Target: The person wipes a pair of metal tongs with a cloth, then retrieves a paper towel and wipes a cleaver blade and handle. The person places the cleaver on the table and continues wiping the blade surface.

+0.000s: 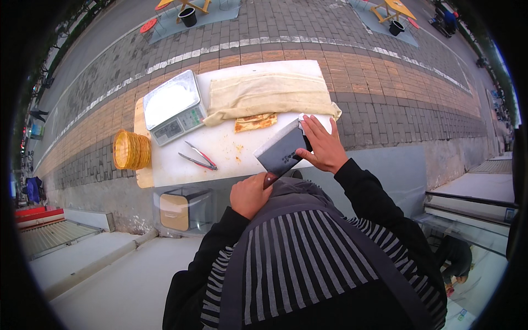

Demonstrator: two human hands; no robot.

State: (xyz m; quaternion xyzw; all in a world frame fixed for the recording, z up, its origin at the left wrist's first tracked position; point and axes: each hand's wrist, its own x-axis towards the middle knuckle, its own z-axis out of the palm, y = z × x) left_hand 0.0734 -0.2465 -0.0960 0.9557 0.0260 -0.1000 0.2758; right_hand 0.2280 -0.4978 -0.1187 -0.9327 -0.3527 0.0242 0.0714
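My left hand [249,196] is closed around the wooden handle of a cleaver [284,150], whose broad dark blade points up and to the right. At the blade's far end, my right hand [321,144] presses a white tissue or cloth [302,118] against it, fingers extended. The blade is over a white cutting board [231,165]. Just beyond lies a piece of browned flatbread [255,122], partly under a folded beige cloth [268,93]. Left of the cleaver, a pair of red-handled tongs or scissors [200,159] rests spread on the board.
A digital scale [175,107] with a metal pan stands at the board's left. Beside it is a stack of yellow woven baskets [132,149]. A stool [174,212] stands below the table edge. Across the pavement are folding tables and black buckets [187,17]. Another person [456,255] is at lower right.
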